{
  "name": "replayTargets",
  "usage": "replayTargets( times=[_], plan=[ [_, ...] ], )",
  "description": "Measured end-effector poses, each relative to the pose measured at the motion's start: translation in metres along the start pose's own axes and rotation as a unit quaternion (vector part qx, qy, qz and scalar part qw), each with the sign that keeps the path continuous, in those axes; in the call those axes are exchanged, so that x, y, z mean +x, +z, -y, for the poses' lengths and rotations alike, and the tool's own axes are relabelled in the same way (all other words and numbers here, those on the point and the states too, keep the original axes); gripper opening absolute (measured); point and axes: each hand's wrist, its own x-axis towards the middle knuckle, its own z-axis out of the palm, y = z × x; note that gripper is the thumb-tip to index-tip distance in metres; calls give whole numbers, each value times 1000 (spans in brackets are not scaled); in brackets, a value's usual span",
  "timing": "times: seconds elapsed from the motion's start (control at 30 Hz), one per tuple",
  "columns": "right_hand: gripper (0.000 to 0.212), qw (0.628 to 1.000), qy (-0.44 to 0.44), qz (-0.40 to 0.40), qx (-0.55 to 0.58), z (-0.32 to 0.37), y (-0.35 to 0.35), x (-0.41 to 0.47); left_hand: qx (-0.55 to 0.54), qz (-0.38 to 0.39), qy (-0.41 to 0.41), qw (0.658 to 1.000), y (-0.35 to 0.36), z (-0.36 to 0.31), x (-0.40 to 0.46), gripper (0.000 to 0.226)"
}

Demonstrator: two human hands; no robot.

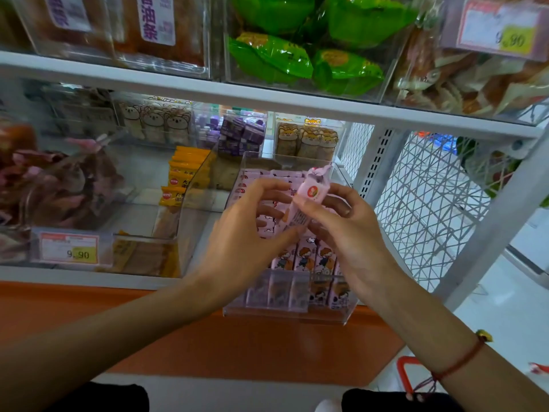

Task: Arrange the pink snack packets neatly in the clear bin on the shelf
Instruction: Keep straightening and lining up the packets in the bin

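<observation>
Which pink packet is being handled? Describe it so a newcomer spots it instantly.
Start at the clear plastic bin jutting from the white lower shelf, filled with upright pink cartoon-printed snack packets. Above that bin, both hands, left hand and right hand, grip one long pink snack packet. Unlike its shelved neighbours, it is raised and tilted, showing a round red-and-green logo.

A clear bin [341,318] juts over the shelf edge, filled with rows of upright pink snack packets [306,257]. One pink packet [300,209] is tilted above them, pinched between both hands.
</observation>
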Motion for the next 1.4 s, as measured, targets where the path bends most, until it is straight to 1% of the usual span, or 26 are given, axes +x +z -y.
replayTargets(
  times=[0.07, 0.13, 0.2, 0.27, 0.37, 0.43, 0.5, 0.57, 0.63, 0.67, 0.77, 0.87, 0.93, 1.0, 1.07, 1.17, 1.2, 1.27, 1.3, 1.37, 1.4],
  plan=[
    [53, 1000, 2, 19, -14, 1, -1, 0, -20, 6, -4, 1000, 0, -1, 0, 44],
    [39, 998, -6, 49, -30, 4, -4, 0, -41, 28, -23, 999, -1, -3, 2, 39],
    [28, 997, -16, 57, -44, 7, -7, 1, -84, 50, -53, 994, -2, -6, 4, 34],
    [25, 998, -14, 44, -46, 7, -9, 2, -155, 77, -100, 980, -3, -10, 7, 27],
    [24, 999, 19, 31, -31, 6, -11, 3, -246, 116, -197, 942, -3, -15, 10, 22],
    [27, 999, 41, 27, -16, 5, -12, 3, -258, 136, -250, 923, -3, -15, 11, 24],
    [31, 998, 52, 28, -10, 4, -12, 2, -258, 155, -273, 914, -3, -15, 11, 29],
    [35, 998, 52, 29, -15, 5, -11, 2, -265, 168, -271, 910, -4, -15, 11, 28],
    [37, 998, 41, 34, -22, 5, -11, 3, -257, 156, -247, 921, -6, -14, 11, 27],
    [37, 999, 28, 42, -21, 6, -11, 3, -238, 142, -222, 935, -7, -12, 12, 29],
    [38, 996, -36, 82, -15, 9, -12, 1, -163, 90, -112, 976, -7, -9, 12, 39],
    [43, 987, -101, 121, -25, 9, -12, -3, -145, 55, -31, 987, -7, -11, 12, 39],
    [42, 983, -122, 130, -44, 9, -12, -4, -134, 49, -12, 990, -7, -13, 12, 38],
    [43, 981, -131, 132, -56, 9, -13, -5, -136, 52, -17, 989, -6, -13, 12, 38],
    [50, 979, -141, 127, -76, 9, -13, -5, -171, 52, -55, 982, -6, -11, 12, 39],
    [69, 970, -152, 110, -156, 6, -11, -7, -257, 42, -138, 955, -6, -11, 15, 36],
    [69, 967, -157, 103, -173, 5, -10, -7, -293, 39, -160, 942, -6, -12, 16, 34],
    [57, 962, -180, 86, -188, 5, -7, -8, -354, 38, -182, 917, -6, -13, 18, 32],
    [51, 959, -193, 79, -192, 6, -7, -9, -371, 40, -184, 910, -6, -13, 18, 32],
    [44, 958, -200, 75, -193, 8, -7, -10, -381, 44, -181, 906, -7, -13, 19, 33],
    [42, 961, -191, 79, -184, 8, -7, -10, -376, 42, -180, 908, -8, -12, 19, 37]
  ],
)
